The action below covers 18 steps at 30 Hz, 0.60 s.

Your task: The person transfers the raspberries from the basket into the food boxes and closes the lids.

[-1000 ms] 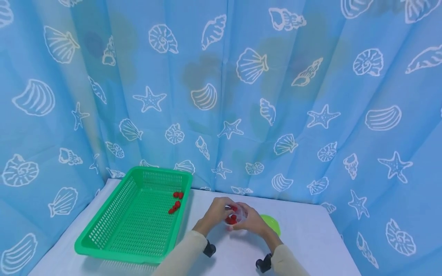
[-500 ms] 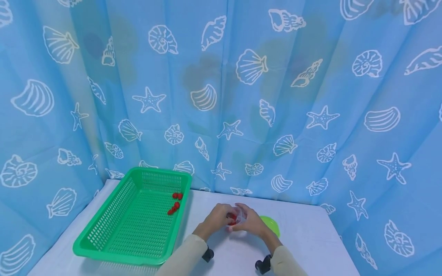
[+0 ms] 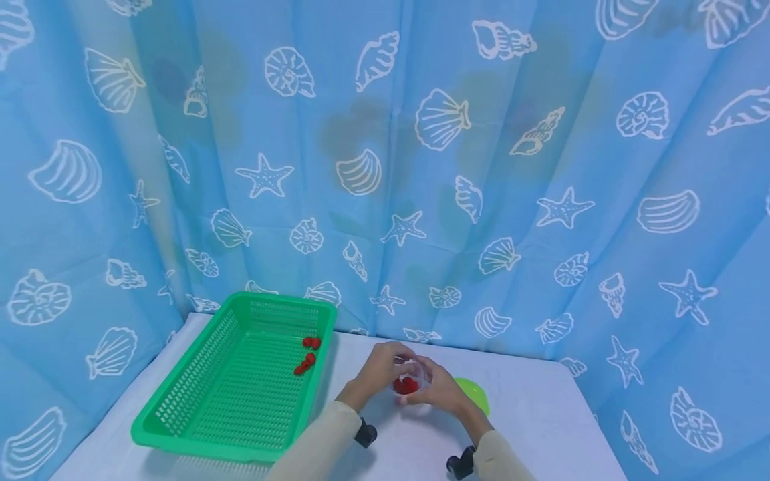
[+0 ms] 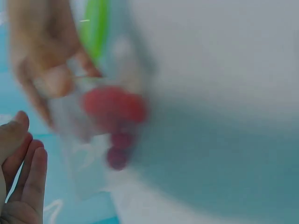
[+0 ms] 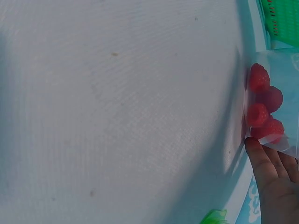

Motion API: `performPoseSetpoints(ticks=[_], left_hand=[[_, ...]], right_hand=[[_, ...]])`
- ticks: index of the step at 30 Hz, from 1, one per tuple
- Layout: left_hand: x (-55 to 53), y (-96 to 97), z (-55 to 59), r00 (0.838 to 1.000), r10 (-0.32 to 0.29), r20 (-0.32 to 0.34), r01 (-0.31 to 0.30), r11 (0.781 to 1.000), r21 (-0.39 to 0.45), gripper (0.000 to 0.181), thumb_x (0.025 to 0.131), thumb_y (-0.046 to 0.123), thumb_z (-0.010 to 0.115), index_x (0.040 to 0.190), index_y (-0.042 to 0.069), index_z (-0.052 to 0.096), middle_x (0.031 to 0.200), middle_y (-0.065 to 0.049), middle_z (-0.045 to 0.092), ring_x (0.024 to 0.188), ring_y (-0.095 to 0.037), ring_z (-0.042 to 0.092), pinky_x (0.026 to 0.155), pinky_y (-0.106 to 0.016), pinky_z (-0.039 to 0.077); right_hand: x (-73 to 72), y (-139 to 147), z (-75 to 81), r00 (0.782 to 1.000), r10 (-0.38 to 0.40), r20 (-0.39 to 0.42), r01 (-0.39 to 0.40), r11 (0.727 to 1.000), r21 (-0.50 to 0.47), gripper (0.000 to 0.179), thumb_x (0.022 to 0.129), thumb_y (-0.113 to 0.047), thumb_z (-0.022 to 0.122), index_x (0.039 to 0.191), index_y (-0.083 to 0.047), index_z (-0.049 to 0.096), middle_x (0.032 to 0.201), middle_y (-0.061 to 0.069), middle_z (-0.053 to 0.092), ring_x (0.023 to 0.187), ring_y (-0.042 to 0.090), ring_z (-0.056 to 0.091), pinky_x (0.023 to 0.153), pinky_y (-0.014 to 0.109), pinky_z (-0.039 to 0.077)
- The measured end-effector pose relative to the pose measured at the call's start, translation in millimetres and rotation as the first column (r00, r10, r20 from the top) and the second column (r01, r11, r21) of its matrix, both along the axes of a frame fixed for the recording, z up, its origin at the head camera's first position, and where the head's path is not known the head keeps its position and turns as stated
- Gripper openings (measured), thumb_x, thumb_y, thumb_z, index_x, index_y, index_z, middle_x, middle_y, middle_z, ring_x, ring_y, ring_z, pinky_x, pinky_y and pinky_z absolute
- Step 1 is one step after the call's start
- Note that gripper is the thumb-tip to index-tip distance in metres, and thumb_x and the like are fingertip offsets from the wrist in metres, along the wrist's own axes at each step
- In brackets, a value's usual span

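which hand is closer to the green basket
Left: the left hand is between the green plastic basket and the right hand, which holds the clear container farther right.

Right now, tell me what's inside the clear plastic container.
At least four red raspberries lie inside; the hands cover part of the clear plastic container, possibly hiding others.

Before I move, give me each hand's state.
Left hand: open, holding nothing visible.
Right hand: holding the clear container with red berries inside.
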State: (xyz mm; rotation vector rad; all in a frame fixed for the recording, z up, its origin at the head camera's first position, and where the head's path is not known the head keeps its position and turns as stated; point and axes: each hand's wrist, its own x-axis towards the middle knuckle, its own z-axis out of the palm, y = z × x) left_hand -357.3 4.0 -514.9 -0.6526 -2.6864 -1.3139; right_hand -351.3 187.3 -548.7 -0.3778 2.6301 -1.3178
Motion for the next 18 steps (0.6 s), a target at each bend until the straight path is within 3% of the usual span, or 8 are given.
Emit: performPoseSetpoints(ticks=[5,11,14,18], left_hand=[[-12.1,-17.1,29.2,0.995,0.035,-0.088,-0.028,0.996,0.082,0.025,0.09,0.013,0.071,0.115,0.01,0.07,0.111,-0.002,0.068,0.104,-0.019,0.066,0.085,-0.026,0.054],[-29.5,-55.7,60.7,0.986,0.117,-0.116,-0.093,0.977,0.194,0.026,0.09,0.014,0.071,0.115,0.007,0.07,0.11,-0.004,0.069,0.104,-0.019,0.066,0.087,-0.03,0.054],[-38.7,-80.3,67.7,0.977,0.159,-0.14,-0.118,0.958,0.263,0.026,0.088,0.013,0.073,0.113,0.006,0.071,0.108,-0.005,0.07,0.102,-0.02,0.066,0.087,-0.032,0.055],[-46.3,-115.4,64.1,0.964,0.211,-0.162,-0.147,0.93,0.338,0.027,0.088,0.009,0.072,0.114,0.0,0.069,0.109,-0.012,0.07,0.103,-0.025,0.066,0.088,-0.038,0.054]], right_hand=[[-0.4,-1,-1.2,0.999,0.022,0.044,-0.02,0.998,-0.053,0.105,0.064,-0.044,0.089,0.149,-0.014,0.036,0.143,0.007,0.051,0.134,0.032,0.044,0.102,0.061,0.039],[-0.2,-4,-2.8,0.997,0.001,0.073,0.003,0.999,-0.05,0.104,0.064,-0.042,0.09,0.149,-0.015,0.036,0.142,0.004,0.052,0.133,0.03,0.045,0.102,0.059,0.039],[-0.4,-5,-2.9,0.997,-0.017,0.071,0.019,0.999,-0.037,0.106,0.062,-0.044,0.09,0.149,-0.017,0.036,0.142,0.001,0.052,0.134,0.029,0.044,0.101,0.059,0.04],[-1.0,-5,-2.5,0.998,-0.024,0.057,0.026,0.999,-0.026,0.108,0.06,-0.046,0.091,0.149,-0.017,0.036,0.141,0.001,0.053,0.133,0.029,0.045,0.1,0.06,0.041]])
